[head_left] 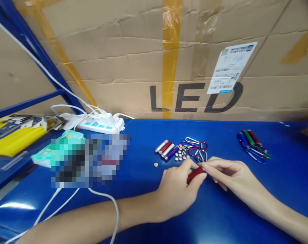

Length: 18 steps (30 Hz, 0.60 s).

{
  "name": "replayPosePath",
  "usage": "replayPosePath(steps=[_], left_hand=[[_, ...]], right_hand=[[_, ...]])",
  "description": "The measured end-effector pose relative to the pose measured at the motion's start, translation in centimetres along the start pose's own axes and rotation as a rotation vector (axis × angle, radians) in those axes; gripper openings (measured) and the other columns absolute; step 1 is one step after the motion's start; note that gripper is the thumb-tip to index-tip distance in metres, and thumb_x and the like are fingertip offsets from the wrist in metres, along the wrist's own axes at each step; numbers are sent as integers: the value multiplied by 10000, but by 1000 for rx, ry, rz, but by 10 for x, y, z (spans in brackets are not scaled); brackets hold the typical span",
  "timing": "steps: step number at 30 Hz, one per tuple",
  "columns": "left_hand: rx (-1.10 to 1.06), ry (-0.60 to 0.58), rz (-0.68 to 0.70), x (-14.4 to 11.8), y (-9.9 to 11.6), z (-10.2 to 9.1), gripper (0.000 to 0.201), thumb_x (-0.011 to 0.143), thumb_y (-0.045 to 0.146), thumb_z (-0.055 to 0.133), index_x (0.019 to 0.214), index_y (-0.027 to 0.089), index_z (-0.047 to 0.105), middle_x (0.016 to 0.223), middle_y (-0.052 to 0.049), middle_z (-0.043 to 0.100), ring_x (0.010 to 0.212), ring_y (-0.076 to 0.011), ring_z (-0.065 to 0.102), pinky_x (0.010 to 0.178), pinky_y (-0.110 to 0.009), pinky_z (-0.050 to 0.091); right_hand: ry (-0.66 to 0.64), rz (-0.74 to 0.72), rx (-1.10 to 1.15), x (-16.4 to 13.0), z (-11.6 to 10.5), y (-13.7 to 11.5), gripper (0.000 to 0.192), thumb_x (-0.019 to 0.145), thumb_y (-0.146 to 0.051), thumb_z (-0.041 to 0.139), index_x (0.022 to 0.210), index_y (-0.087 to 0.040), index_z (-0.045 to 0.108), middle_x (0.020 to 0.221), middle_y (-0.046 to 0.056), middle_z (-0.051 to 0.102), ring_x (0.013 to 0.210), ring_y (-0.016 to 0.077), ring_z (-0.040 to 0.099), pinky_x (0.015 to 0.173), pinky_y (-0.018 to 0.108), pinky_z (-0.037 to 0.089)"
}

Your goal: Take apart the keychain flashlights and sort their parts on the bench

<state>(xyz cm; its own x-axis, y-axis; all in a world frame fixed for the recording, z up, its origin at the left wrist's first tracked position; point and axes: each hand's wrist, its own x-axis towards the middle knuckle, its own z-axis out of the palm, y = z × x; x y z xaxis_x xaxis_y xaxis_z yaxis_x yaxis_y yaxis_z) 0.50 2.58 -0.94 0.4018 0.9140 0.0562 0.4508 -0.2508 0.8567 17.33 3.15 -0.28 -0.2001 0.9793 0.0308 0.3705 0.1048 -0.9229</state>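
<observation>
My left hand (178, 189) is closed around a small red metal tube, which looks like a mini flashlight (194, 175), held tilted just above the blue table. My right hand (230, 172) pinches at the tube's upper right end; anything small between those fingertips is hidden. Just beyond the hands lie several carabiner clips (194, 149), red, purple and silver. Beside them is a cluster of button cells (179, 154), with a single round disc (156, 165) apart to the left. Several short tubes (166, 149), silver, red and purple, lie side by side behind my left hand.
Several flashlights with clips (250, 142), blue, green and red, lie at the right. Leftward are a white power strip (100, 123), a green packet (60, 145), yellow packages (19, 139) and a blurred-out patch. A white cable (115, 206) crosses my left forearm. A large cardboard box (133, 67) stands behind the table.
</observation>
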Motion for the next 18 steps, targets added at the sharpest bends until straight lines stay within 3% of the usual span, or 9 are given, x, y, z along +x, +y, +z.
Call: replayPosePath(steps=[5, 12, 18], left_hand=[[38, 4, -12, 0, 2, -4, 179, 915, 348, 431, 974, 234, 557, 733, 19, 618, 648, -163, 559, 620, -264, 360], [36, -25, -7, 1, 2, -5, 255, 918, 351, 403, 886, 225, 622, 703, 12, 610, 656, -163, 557, 625, -266, 372], [9, -14, -1, 0, 3, -7, 280, 925, 338, 394, 860, 226, 641, 691, 25, 607, 644, -147, 555, 646, -264, 389]], right_hand=[[52, 13, -25, 1, 4, -1, 437, 704, -579, 595, 566, -168, 651, 551, 20, 488, 399, 69, 368, 348, 194, 319], [61, -27, -85, 1, 0, 9, 341, 720, -545, 609, 674, -212, 668, 605, 20, 537, 422, 88, 391, 364, 206, 339], [82, 15, -53, 3, 0, 8, 433, 711, -601, 583, 603, -182, 604, 539, 9, 495, 416, 82, 394, 391, 205, 353]])
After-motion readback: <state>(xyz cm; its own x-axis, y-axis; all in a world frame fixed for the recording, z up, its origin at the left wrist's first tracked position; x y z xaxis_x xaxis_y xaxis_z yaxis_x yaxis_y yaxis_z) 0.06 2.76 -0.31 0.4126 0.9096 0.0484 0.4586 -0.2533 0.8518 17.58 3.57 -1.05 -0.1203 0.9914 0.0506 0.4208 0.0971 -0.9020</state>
